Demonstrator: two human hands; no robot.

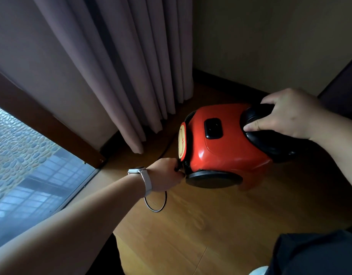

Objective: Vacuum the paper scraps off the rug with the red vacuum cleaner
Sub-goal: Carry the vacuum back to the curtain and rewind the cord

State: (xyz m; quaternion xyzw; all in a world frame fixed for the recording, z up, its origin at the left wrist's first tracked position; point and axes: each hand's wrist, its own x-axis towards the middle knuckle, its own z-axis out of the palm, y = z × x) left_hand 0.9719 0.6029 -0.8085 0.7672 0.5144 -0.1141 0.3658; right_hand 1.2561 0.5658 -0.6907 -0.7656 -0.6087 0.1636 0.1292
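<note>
The main risk sits at the left hand (164,174), nearest the camera at about 8 o'clock from the red vacuum cleaner (220,143). It is closed around something dark at the machine's rear lower edge, most likely the plug end of the power cord (155,203), whose thin black loop hangs under the wrist and its white watch (140,171). If the cord is drawn out too sharply or at an angle, it could jam in its reel or snap back when let go; the loose loop could also catch under the black wheel (213,178), which lies just beside the knuckles. What exactly the fingers pinch is hidden by the hand itself.

Farther off, at about 2 o'clock from the body, the right hand (288,114) is curled over the black handle (270,135), thumb pressed on its near face, fingers wrapped over the top, a firm hold rather than a light touch. The machine appears tipped on its side and raised off the wooden floor (191,225), so a slack grip there would let it drop or swing into the curtain (115,66) hanging at 11 o'clock.

Neither rug nor paper scraps are in view, so the vacuuming itself looks not yet begun; the cleaner stays in the room's corner, beside the window (22,165).
</note>
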